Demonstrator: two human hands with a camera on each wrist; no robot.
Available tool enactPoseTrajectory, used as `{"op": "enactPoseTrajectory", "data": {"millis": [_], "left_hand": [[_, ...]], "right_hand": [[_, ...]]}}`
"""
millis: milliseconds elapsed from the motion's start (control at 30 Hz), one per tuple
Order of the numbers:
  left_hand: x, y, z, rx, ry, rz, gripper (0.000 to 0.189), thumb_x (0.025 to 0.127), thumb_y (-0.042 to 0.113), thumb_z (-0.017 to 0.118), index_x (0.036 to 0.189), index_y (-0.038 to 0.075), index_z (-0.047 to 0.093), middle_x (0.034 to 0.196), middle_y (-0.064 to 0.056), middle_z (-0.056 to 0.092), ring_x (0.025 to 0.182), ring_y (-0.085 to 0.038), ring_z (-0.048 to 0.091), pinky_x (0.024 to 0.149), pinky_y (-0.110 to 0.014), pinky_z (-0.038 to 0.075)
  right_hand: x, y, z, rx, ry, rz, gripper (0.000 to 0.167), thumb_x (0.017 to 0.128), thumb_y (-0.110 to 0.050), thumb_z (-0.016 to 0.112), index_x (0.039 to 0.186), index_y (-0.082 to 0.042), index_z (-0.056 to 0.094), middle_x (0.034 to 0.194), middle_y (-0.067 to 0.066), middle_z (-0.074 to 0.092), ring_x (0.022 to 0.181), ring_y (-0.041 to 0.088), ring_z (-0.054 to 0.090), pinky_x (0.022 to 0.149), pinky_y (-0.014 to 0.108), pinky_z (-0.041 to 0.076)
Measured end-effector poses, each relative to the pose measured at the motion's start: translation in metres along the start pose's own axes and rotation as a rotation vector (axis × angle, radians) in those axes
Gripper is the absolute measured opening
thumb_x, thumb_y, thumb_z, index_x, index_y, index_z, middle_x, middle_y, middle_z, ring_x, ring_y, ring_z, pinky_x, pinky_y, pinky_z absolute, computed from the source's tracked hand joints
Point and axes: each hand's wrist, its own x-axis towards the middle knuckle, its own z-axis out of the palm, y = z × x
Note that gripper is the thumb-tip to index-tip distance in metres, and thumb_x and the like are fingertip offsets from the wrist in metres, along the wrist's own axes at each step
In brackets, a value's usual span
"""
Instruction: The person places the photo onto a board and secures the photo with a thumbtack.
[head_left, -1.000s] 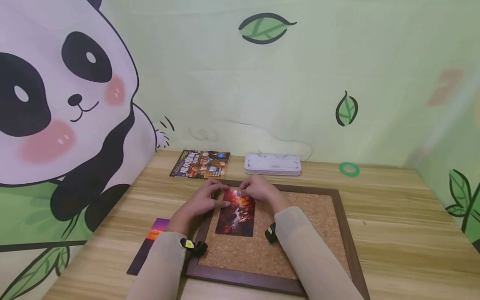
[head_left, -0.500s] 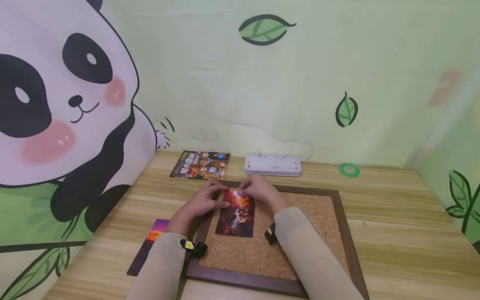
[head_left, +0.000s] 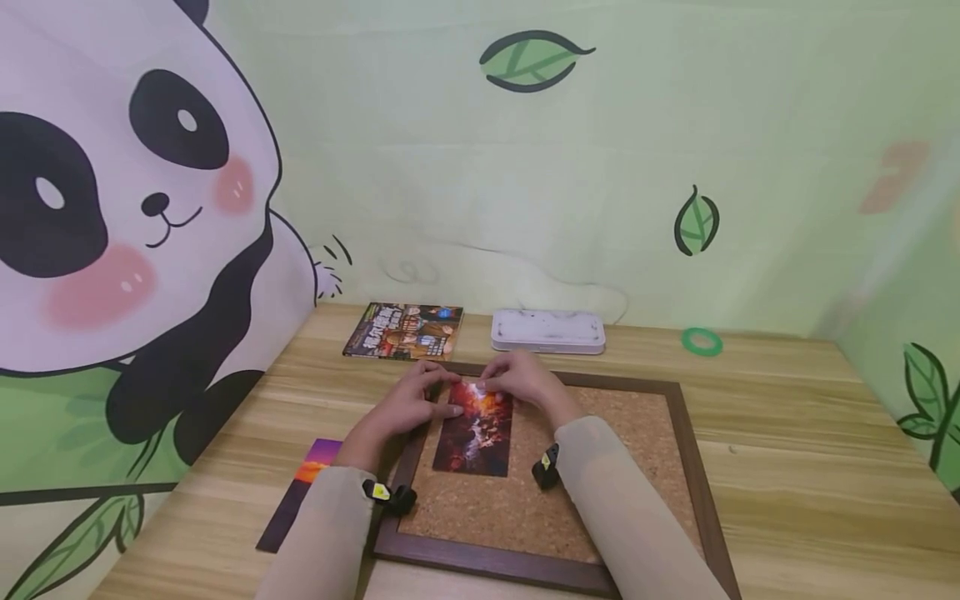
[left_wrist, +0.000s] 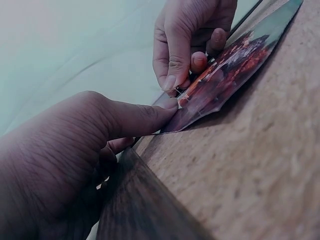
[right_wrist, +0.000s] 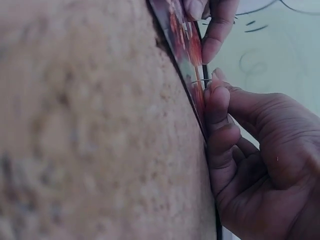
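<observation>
A photo point(head_left: 474, 446) with a fiery red and dark scene lies on the upper left of a corkboard point(head_left: 525, 521) with a dark brown frame. My left hand point(head_left: 408, 406) holds the photo by its upper left corner, thumb laid over its left side and index finger at its top edge. Between thumb and index finger, my right hand point(head_left: 525, 381) pinches a pushpin point(right_wrist: 201, 80). Its thin metal shaft points at the photo's top edge in the right wrist view; the fingertips hide most of its head. In the left wrist view, the photo's lower part point(left_wrist: 235, 70) bows up off the cork.
A sunset picture point(head_left: 291, 504) lies left of the board, partly under the left sleeve. Along the back of the wooden table point(head_left: 810, 467) are a colourful booklet point(head_left: 405, 332), a white flat case point(head_left: 547, 332) and a green ring point(head_left: 702, 342). A panda-print cloth hangs behind.
</observation>
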Motion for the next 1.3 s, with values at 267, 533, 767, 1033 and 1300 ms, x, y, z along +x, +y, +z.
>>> {"op": "enactPoseTrajectory", "data": {"millis": [267,533,767,1033,1300], "left_hand": [[-0.0001,0.0,0.0005,0.001,0.002,0.017,0.049,0.083,0.03,0.083,0.128,0.018,0.067,0.131,-0.007,0.047,0.121,-0.03,0.046,0.106,-0.053,0.036],[0.0009,-0.0037,0.0007,0.011,0.002,0.027,0.049,0.083,0.031,0.083,0.128,0.019,0.068,0.13,-0.006,0.047,0.121,-0.029,0.047,0.105,-0.052,0.036],[0.0014,-0.0034,0.0005,0.015,0.004,0.034,0.049,0.083,0.031,0.082,0.128,0.018,0.068,0.129,-0.006,0.047,0.12,-0.029,0.047,0.105,-0.053,0.037],[-0.0007,-0.0009,-0.0002,0.021,0.004,0.018,0.049,0.083,0.032,0.083,0.128,0.019,0.068,0.129,-0.005,0.047,0.119,-0.029,0.047,0.104,-0.052,0.038],[0.0009,-0.0016,0.0025,0.018,0.013,0.029,0.049,0.083,0.032,0.083,0.127,0.019,0.068,0.128,-0.005,0.048,0.119,-0.029,0.048,0.105,-0.052,0.037]], "right_hand": [[-0.0004,0.0028,-0.0003,0.05,-0.012,0.034,0.013,0.089,-0.018,0.078,0.097,-0.008,0.077,0.068,0.003,0.067,0.055,0.012,0.058,0.044,0.024,0.043],[0.0013,0.0016,0.0015,0.037,-0.015,0.054,0.011,0.09,-0.017,0.077,0.097,-0.008,0.076,0.067,0.005,0.066,0.052,0.013,0.056,0.044,0.025,0.044],[0.0019,-0.0008,0.0007,0.037,-0.019,0.079,0.01,0.09,-0.016,0.077,0.096,-0.008,0.076,0.067,0.006,0.066,0.052,0.014,0.056,0.044,0.025,0.044],[0.0027,-0.0043,0.001,0.012,-0.032,0.083,0.009,0.091,-0.016,0.076,0.095,-0.009,0.075,0.07,0.004,0.066,0.056,0.014,0.057,0.046,0.026,0.045],[0.0008,-0.007,0.0014,-0.028,-0.024,0.055,0.005,0.09,-0.011,0.075,0.092,-0.007,0.074,0.07,0.004,0.066,0.057,0.013,0.057,0.047,0.025,0.044]]}}
